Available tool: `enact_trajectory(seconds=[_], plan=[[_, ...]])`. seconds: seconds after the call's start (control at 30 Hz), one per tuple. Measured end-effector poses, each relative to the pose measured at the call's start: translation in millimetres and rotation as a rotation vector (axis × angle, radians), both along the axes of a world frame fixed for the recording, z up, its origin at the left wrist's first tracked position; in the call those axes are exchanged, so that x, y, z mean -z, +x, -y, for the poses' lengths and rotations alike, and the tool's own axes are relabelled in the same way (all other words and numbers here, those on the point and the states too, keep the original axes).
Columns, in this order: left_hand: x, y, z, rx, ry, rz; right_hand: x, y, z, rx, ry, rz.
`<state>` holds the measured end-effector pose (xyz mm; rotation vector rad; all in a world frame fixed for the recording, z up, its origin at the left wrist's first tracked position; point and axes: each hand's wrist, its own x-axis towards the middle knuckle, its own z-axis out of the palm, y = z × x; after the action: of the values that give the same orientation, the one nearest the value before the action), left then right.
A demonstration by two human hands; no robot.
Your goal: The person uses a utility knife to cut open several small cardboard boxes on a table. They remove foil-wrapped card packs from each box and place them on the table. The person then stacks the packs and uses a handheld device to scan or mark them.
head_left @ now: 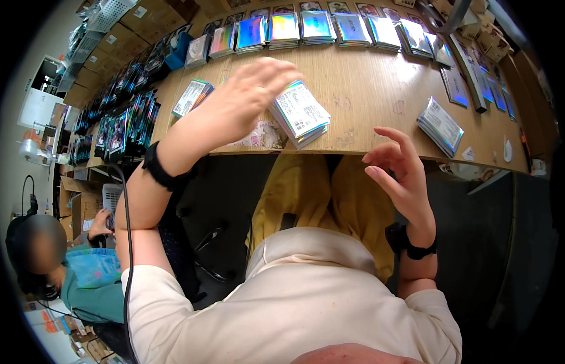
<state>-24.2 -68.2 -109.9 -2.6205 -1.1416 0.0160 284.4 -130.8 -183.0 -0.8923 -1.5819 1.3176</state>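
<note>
My left hand (255, 94) hovers over the table at the upper left corner of a stack of flat packets (304, 112), white and printed on top with shiny rainbow edges. Its fingers are blurred and partly turned away, so whether it holds anything is hidden. My right hand (401, 164) is raised in front of the table's near edge, fingers curved and apart, with nothing in it. A smaller stack of similar packets (190, 98) lies left of my left forearm. Another stack (441, 126) sits to the right, near the front edge.
Along the back of the wooden table (379, 76) runs a row of shiny stacks (318, 27). Many dark packets (126, 127) are piled at the left, beside cardboard boxes (150, 24). A grey bar (470, 76) stands at the right. A co-worker (91, 273) sits at the lower left.
</note>
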Motion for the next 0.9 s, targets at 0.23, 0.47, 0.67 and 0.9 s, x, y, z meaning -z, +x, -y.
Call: enact_trajectory(seconds=[0.23, 0.47, 0.67, 0.9], plan=[[9.9, 25.5, -25.2, 0.167, -0.403, 0.034, 0.3, 4.5, 3.3, 0.005, -0.008, 0.001], [9.0, 32.2, -28.3, 0.126, -0.472, -0.044, -1.7, -0.4, -3.9, 0.000, -0.044, -0.017], [11.2, 28.5, -23.3, 0.168, -0.388, -0.026, -10.9, -37.4, -33.2, 0.059, 0.160, 0.150], [16.6, 24.2, -2.2, 0.084, -0.206, 0.055, -28.1, -83.0, -69.4, -0.056, 0.240, 0.595]])
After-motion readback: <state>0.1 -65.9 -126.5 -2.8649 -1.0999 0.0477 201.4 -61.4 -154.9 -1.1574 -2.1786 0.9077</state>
